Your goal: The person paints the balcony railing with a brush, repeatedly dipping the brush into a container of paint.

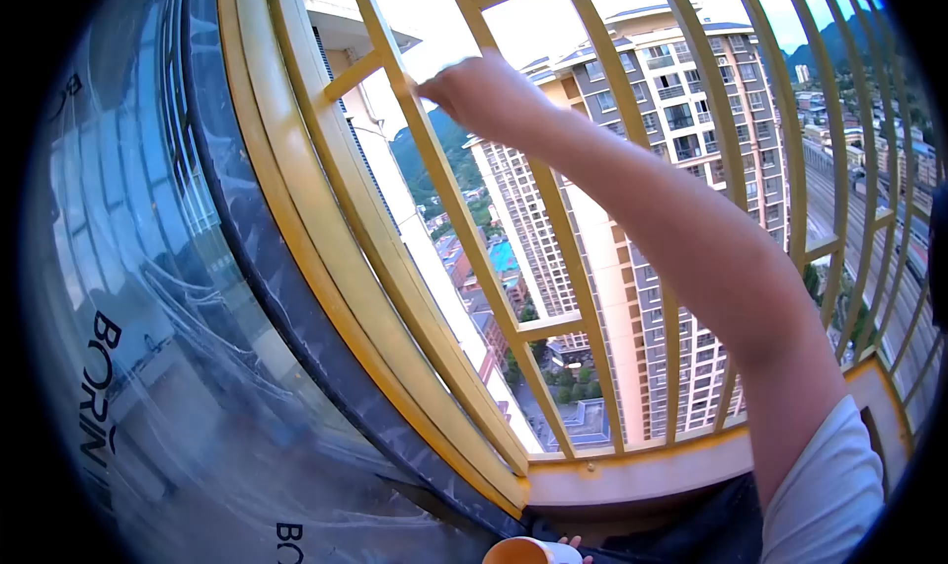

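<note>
My right hand [474, 88] is raised at the upper middle, its fingers closed together beside a yellow metal bar [449, 184] of the railing. Motion blurs the fingertips, and whatever they hold is too small to make out. At the bottom edge, the fingertips of my left hand [576, 544] curl around the side of a white cup [558, 553] with an orange inside. The rest of that hand is out of frame.
Yellow bars and short crosspieces span the view, above a pale ledge [642, 473]. Glass under plastic film with printed letters [99, 386] stands left, beside a dark frame edge [286, 317]. Dark material [681, 524] lies below the ledge. Tall buildings [691, 100] rise outside.
</note>
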